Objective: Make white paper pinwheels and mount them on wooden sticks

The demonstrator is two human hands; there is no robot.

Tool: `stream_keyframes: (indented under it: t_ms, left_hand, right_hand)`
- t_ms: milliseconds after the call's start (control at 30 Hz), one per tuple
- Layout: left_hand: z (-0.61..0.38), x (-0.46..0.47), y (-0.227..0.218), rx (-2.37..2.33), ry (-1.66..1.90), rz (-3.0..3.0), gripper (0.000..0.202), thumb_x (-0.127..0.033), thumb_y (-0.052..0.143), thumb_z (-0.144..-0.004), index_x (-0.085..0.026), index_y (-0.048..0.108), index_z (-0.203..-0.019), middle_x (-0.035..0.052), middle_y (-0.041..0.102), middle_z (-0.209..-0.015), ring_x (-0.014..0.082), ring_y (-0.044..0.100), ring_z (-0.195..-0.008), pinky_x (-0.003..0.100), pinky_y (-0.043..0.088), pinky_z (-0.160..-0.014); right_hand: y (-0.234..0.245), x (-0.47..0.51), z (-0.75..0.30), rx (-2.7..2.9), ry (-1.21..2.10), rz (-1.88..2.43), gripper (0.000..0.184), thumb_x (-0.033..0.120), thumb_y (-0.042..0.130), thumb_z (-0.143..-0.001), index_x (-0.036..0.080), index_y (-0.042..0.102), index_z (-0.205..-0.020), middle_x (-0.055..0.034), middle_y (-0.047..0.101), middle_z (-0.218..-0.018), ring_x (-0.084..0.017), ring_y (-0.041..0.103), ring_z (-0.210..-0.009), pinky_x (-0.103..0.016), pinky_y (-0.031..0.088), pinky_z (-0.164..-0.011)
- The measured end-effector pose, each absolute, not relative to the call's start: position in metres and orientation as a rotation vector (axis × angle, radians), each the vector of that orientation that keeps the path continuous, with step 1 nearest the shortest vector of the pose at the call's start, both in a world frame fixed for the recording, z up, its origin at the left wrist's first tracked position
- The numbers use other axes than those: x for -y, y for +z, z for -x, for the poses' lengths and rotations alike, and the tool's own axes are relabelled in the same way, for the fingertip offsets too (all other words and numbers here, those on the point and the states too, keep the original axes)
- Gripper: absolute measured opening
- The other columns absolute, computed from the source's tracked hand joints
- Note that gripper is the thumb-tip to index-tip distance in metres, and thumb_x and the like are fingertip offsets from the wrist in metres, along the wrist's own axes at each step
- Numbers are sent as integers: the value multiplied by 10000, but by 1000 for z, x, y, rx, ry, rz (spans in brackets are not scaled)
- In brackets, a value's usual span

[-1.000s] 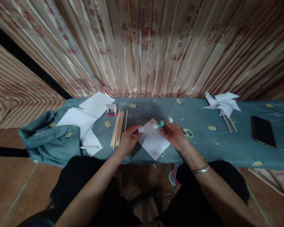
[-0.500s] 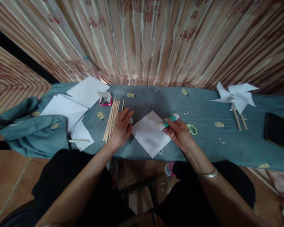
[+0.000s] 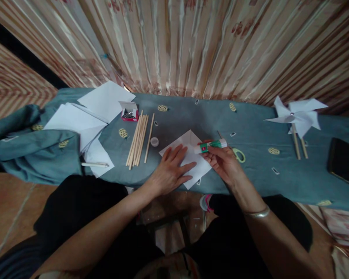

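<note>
A white paper square (image 3: 192, 145) lies like a diamond on the blue-grey cloth (image 3: 192, 116) in front of me. My left hand (image 3: 170, 170) lies flat on it, fingers spread, holding nothing. My right hand (image 3: 222, 161) grips a green and white glue stick (image 3: 211, 146), its tip pointing left over the paper's right side. The glue stick's small white cap (image 3: 154, 141) sits on the cloth, left of the paper. Yellow-handled scissors (image 3: 239, 155) lie just behind my right hand.
Wooden sticks (image 3: 138, 139) lie left of the cap, with a small red box of pins (image 3: 129, 112) behind them. Loose white sheets (image 3: 84, 124) cover the left end. A finished paper pinwheel (image 3: 296, 114) and a black phone (image 3: 343, 161) lie at the right.
My left hand set the cap down on the cloth, then moved right and flattened onto the paper. The right hand kept the glue stick, bringing its tip over the paper. The view tilted down.
</note>
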State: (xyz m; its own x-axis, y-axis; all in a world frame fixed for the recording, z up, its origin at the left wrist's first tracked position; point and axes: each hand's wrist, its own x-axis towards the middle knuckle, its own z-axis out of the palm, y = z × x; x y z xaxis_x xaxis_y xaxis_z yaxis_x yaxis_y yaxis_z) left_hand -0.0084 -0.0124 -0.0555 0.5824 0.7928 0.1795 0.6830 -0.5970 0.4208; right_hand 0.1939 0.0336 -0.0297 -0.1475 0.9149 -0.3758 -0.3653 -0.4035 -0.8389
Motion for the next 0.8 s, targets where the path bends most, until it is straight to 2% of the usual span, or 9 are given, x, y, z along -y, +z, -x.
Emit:
stream_keyframes:
  t_ms: [100, 167, 300, 400, 500, 700, 800]
  left_hand:
    - [8, 13, -57, -1214, 497, -2490, 430, -487, 520, -889, -313, 569, -1279, 98, 327, -1527, 338, 240, -1422, 599, 202, -1121]
    - [8, 12, -58, -1224, 509, -2481, 427, -481, 530, -885, -315, 572, -1276, 95, 316, -1533, 339, 231, -1426, 598, 196, -1125]
    - [7, 13, -58, -1221, 499, -2477, 433, -488, 529, -883, -320, 566, -1280, 92, 292, -1544, 342, 207, -1434, 600, 192, -1129]
    - [7, 13, -58, -1224, 476, -2493, 451, -493, 509, -892, -314, 540, -1306, 101, 299, -1536, 346, 190, -1440, 602, 194, -1128]
    - [8, 14, -58, -1229, 486, -2495, 500, -499, 502, -894, -283, 501, -1345, 128, 322, -1521, 353, 189, -1439, 603, 190, -1128]
    - [7, 14, -58, -1212, 520, -2468, 491, -478, 521, -891, -252, 517, -1327, 137, 336, -1516, 352, 186, -1441, 610, 185, -1131]
    - [6, 14, -58, -1209, 537, -2453, 469, -462, 531, -889, -243, 536, -1304, 140, 315, -1527, 353, 191, -1440, 615, 191, -1128]
  right_hand:
    - [-29, -33, -195, 813, 1671, 1150, 238, 245, 796, -647, 244, 687, -859, 9, 736, -929, -112, 643, -667, -241, 548, -652]
    - [-31, -33, -194, 847, 1638, 1168, 228, 284, 797, -661, 242, 693, -860, 4, 732, -939, -115, 648, -676, -251, 549, -663]
    - [-34, -29, -187, 962, 1519, 1226, 239, 368, 795, -672, 239, 693, -846, 6, 724, -831, -126, 640, -643, -266, 537, -627]
    - [-33, -25, -182, 1109, 1458, 1268, 246, 372, 782, -684, 245, 688, -873, 11, 708, -755, -138, 629, -638, -268, 513, -592]
    - [-30, -22, -180, 1240, 1420, 1295, 231, 352, 764, -701, 245, 689, -892, 11, 703, -761, -142, 615, -642, -264, 485, -579]
    - [-32, -22, -184, 1424, 1366, 1274, 243, 323, 744, -718, 253, 683, -943, -15, 708, -971, -194, 639, -870, -319, 504, -767]
    - [-34, -21, -186, 1512, 1327, 1279, 255, 316, 731, -740, 261, 678, -984, -22, 699, -1025, -202, 632, -916, -342, 497, -826]
